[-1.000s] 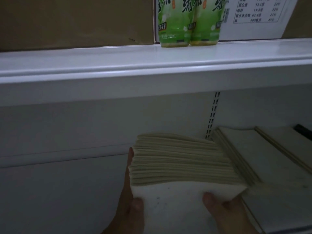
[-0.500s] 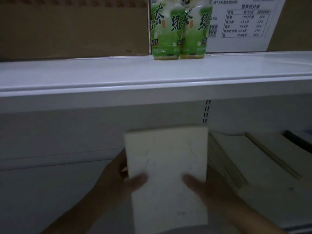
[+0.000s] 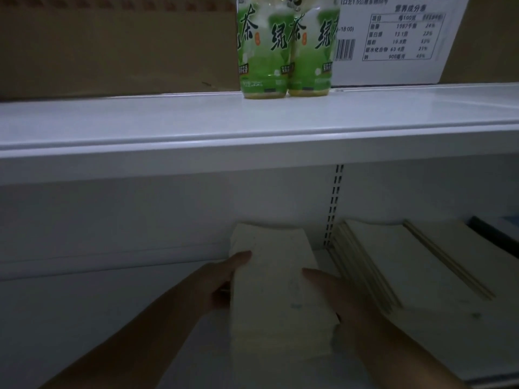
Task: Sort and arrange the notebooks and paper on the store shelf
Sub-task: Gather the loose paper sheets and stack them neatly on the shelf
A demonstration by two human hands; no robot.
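Observation:
A thick stack of cream paper (image 3: 276,293) lies lengthwise in the lower shelf bay, its far end near the back wall. My left hand (image 3: 222,279) grips its left side, thumb on top. On the other side my right hand (image 3: 331,293) holds the stack, thumb on its top sheet. Just to the right lies a pile of pale notebooks (image 3: 398,270), and a second notebook pile (image 3: 460,248) lies further right.
The white upper shelf (image 3: 252,127) overhangs the bay and carries two green tea bottles (image 3: 283,49), a white printed carton (image 3: 393,37) and a brown cardboard box (image 3: 112,46). A slotted upright (image 3: 332,203) runs down the back wall. A dark object (image 3: 494,234) sits at far right.
The paper stack, held tilted with its edges toward me, was turned flat and pushed deeper into the lower shelf. Both hands went forward with it.

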